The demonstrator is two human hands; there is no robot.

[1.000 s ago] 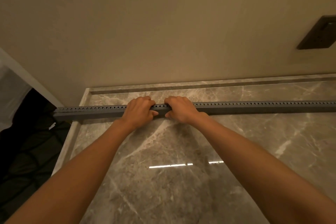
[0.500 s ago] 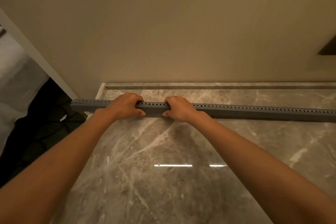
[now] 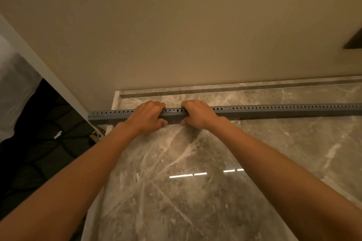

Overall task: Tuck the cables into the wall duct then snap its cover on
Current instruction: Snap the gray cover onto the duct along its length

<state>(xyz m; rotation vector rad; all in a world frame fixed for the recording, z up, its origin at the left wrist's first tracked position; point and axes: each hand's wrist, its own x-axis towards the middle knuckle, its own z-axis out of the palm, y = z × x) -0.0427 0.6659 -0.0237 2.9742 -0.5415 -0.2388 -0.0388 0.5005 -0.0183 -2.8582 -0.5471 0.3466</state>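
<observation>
No brand, label or writing can be read anywhere on the grey duct (image 3: 274, 112) or around it; the only marking is a row of small round holes along its upper edge. The duct lies lengthwise across the far part of the marble surface (image 3: 195, 191), near the beige wall (image 3: 176, 35) but apart from it, with a recessed groove of the stone between them.

Both hands are closed over the duct, fingers hooked over its top edge and thumbs pressed against its near face. The left hand (image 3: 147, 116) and right hand (image 3: 197, 113) sit close together, with a short stretch of duct showing between them.

Compared with half a second earlier, the left hand has slid rightward along the duct toward the right hand, so the gap between them is narrower, much as it was a second ago. The view has also shifted, and the duct's left end (image 3: 92, 117) now overhangs the surface's left edge more plainly.

The duct runs out of view at the right edge. Whether its cover is seated, or whether any cables lie inside, cannot be told from this angle. A dark plate (image 3: 354, 42) on the wall at upper right is cut off and blurred. Beyond the surface's left edge lie dark shapes (image 3: 39, 152) and something pale (image 3: 13, 88), too dim to identify.
</observation>
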